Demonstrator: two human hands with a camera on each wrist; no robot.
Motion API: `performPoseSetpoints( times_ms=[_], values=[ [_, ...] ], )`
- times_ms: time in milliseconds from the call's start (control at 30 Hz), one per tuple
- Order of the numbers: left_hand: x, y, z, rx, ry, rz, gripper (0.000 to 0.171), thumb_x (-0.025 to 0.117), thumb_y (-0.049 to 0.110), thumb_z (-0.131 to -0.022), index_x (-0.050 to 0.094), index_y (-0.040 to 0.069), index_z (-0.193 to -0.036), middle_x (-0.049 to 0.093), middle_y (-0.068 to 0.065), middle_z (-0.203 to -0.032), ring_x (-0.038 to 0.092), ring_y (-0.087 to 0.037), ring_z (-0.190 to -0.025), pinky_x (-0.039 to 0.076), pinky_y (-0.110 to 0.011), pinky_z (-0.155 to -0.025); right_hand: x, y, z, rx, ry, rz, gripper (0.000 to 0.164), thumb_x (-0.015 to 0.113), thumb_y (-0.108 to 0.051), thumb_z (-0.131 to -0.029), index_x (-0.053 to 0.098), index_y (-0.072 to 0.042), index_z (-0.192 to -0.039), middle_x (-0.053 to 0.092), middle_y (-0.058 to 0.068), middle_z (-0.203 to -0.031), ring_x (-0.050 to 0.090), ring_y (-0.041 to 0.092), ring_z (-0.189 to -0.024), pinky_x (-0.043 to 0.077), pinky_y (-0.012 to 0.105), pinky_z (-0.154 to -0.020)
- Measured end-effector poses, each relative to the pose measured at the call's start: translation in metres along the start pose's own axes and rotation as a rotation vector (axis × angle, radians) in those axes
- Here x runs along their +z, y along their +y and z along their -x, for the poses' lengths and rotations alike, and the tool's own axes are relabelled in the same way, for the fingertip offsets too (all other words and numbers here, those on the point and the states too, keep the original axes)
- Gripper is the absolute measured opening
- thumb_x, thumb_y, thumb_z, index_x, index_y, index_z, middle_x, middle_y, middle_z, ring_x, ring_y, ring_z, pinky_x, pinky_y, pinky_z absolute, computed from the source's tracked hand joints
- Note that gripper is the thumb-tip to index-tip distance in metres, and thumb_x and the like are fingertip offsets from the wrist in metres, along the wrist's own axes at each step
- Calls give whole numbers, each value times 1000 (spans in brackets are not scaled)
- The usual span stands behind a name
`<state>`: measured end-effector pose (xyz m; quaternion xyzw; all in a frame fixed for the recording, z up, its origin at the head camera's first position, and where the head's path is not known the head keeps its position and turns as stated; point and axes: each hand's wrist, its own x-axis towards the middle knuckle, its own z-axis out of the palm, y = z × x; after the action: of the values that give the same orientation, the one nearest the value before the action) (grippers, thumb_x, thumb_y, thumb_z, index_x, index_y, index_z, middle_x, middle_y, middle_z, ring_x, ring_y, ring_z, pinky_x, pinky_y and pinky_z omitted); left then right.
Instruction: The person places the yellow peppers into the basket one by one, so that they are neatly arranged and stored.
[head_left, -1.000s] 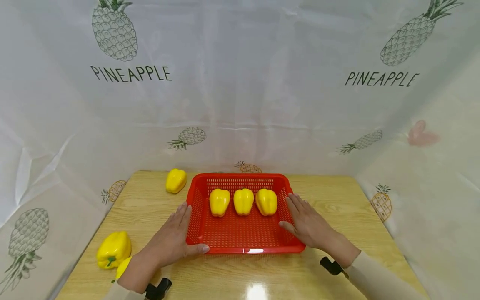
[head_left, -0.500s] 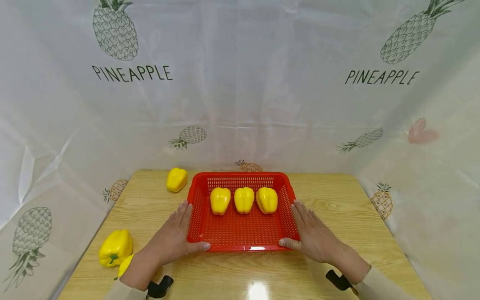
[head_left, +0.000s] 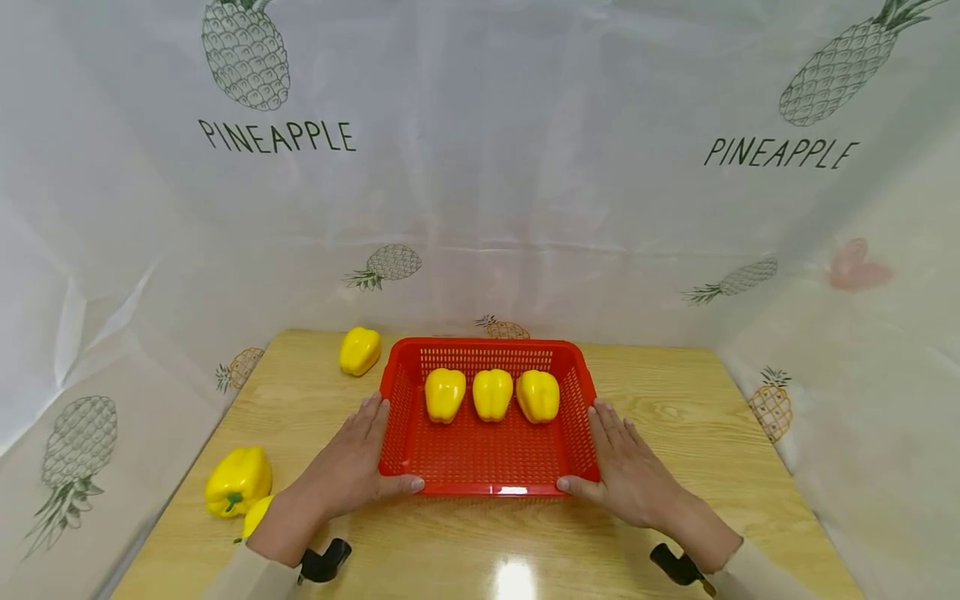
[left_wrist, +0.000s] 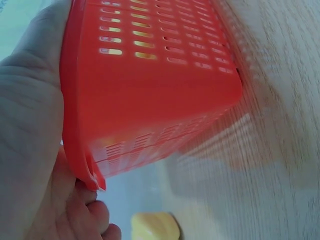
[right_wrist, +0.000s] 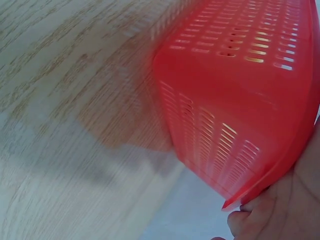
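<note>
Red basket: at the centre of the wooden table [head_left: 660, 392], long side facing the person; perforated walls, solid rim [head_left: 491, 490].
Left hand: the left hand [head_left: 345, 471] grasps the basket at its near left corner, thumb laid over the near rim, fingers along the left side; the left wrist view shows fingertips bent beneath the lip.
Right hand: the right hand [head_left: 637, 479] grasps the near right corner in matching fashion, thumb on the near rim, remaining fingers against the right side.
Basket contents: three yellow bell peppers in one row across the far half, namely a left pepper [head_left: 446, 396], a middle pepper [head_left: 492, 395] and a right pepper [head_left: 537, 397], with small gaps between them.
Peppers outside: a far pepper [head_left: 360, 351] on the table just left of the basket's back corner; a near pepper [head_left: 238, 482] at the table's left side, green stem toward the person; a partly hidden pepper [head_left: 257, 515] beside it, behind the left forearm.
Basket base: close to the table surface; the wrist views are soft, so full contact cannot be confirmed.
Wrists: a black strap [head_left: 326, 560] on the left, pale sleeves on both arms.
Backdrop: white sheeting [head_left: 495, 183] printed with pineapples and lettering.
</note>
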<state>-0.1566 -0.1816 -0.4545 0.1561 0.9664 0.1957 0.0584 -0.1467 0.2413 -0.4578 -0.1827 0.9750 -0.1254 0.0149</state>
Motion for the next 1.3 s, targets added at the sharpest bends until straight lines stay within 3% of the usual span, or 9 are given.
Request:
performPoseSetpoints(
  times_ms=[167,267,533,700,833,1067,1300],
  values=[
    [1,-1,0,4,-3,-25,134,67,85,-80,19,-6,-165,5,-27,-175,10,-47,-162,20,-63,-129,0,0,0,4,-10,-11,116,56,-77,-95,21,10,-163,16,30,-172,20,48,-160,19,69,-126],
    [-3,-4,2,20,-7,-32,128,67,82,-83,22,-7,-164,12,-27,-175,16,-47,-161,22,-63,-128,0,-1,-1,8,-23,-15,118,54,-79,-94,21,10,-163,16,30,-173,20,48,-160,19,69,-127],
    [-30,-17,7,40,-80,-10,106,62,78,-90,39,3,-162,31,-19,-172,33,-47,-155,36,-64,-121,-4,-2,-2,13,-29,-8,119,54,-81,-93,23,11,-163,18,31,-172,22,48,-159,21,69,-126],
    [-51,-32,22,73,-64,-85,82,66,63,-97,53,6,-154,46,-19,-163,43,-48,-149,42,-66,-115,-5,-3,-3,20,-42,-10,121,53,-82,-92,22,11,-163,18,30,-172,21,48,-159,21,68,-126],
    [-59,-49,39,65,-23,-184,76,72,56,-95,59,5,-149,50,-22,-159,46,-49,-146,45,-67,-111,-5,-3,-2,16,-34,5,120,53,-82,-92,24,12,-162,21,31,-171,23,48,-159,22,69,-126],
    [-50,-70,59,57,-43,-335,87,82,57,-85,59,-1,-146,54,-28,-152,50,-53,-140,42,-71,-111,-8,-3,-1,12,-17,20,118,54,-81,-93,27,12,-161,23,32,-170,25,48,-158,23,71,-124],
    [-30,-85,74,60,-117,-382,98,91,62,-68,63,-2,-136,62,-25,-138,60,-49,-123,53,-67,-96,-8,-4,0,8,-13,14,116,57,-78,-94,27,12,-161,23,32,-170,25,48,-158,23,71,-124]
  ],
)
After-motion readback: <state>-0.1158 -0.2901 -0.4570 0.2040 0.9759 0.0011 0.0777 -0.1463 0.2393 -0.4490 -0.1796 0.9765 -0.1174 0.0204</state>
